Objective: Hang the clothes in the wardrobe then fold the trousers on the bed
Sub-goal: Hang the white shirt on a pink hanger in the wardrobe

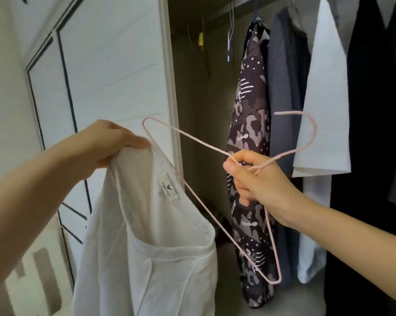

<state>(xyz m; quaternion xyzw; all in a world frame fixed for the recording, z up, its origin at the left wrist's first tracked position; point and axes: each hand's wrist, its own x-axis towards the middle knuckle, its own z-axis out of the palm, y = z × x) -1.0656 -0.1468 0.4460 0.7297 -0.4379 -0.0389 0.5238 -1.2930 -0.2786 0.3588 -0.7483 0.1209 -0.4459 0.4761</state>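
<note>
- Left hand point(108, 142) pinches collar of limp white cotton T-shirt point(146, 258) — soft, light; hold at neckline.
- Right hand point(256, 179) grips thin pink wire hanger point(187, 136) at its neck — stiff, springy; wire against collar.
- Beyond: patterned garment point(249, 133) hanging in wardrobe point(203, 99).

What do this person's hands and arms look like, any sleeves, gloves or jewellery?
The left hand and right hand are bare: no gloves, rings, watch or bracelet. No sleeve shows on either arm as far as the picture's edge.
</note>
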